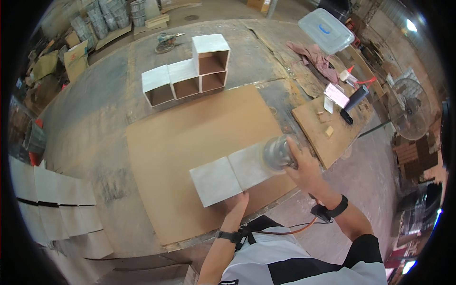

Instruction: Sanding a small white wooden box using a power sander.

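A white-painted box unit (216, 182) lies on a flat brown board (175, 135), showing panels with a seam between them. My right hand (304, 166) is wrapped round a grey, rounded power sander (274, 153), which rests on the unit's right end and looks slightly blurred. At the unit's near side, my left hand (236, 203) grips the lower edge; some of its fingers are hidden beneath or behind it. An orange hose (304, 225) runs by my right wrist and across my front.
Farther back stands a stepped white cubby unit (185, 71) with brown insides, near a small tool (165, 42). To the right are a wooden board (327, 128) with small items, a pink cloth (316, 59), a clear lidded bin (327, 31) and a fan (409, 109). White units (57, 204) sit left.
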`<state>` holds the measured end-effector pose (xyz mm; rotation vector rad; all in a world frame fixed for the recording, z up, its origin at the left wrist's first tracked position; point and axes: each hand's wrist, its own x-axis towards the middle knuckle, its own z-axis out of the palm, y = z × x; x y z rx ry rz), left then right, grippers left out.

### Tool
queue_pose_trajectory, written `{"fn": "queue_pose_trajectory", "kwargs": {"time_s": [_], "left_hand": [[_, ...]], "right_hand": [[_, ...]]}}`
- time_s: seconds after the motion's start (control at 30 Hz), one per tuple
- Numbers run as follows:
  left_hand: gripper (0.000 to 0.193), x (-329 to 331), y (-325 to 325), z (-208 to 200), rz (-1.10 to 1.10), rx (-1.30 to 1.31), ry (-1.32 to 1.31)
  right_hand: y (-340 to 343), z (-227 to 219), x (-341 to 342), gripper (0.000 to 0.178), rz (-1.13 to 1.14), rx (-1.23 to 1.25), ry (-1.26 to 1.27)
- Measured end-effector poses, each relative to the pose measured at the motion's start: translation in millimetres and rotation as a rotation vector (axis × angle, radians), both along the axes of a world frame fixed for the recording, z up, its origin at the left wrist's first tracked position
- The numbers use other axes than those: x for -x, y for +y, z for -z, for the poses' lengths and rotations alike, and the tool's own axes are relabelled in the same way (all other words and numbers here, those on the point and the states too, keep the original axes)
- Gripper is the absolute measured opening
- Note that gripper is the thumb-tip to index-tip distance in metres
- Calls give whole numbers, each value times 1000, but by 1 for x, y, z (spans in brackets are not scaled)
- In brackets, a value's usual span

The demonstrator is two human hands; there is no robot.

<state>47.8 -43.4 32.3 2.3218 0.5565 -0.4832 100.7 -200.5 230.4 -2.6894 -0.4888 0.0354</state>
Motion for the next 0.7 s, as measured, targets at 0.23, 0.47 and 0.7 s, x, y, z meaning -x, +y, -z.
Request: {"fn": "queue_pose_trajectory", "kwargs": {"time_s": [0.23,0.47,0.7], "left_hand": [[64,5,5,3,67,-84,-262],[60,5,-5,4,-367,347,-773],[67,5,2,-8,13,-188,-511]], "right_hand": [[69,1,23,77,-440,44,-1],[82,-8,10,72,-453,-64,-88],[76,10,-22,67,-283,-70,-86]]}}
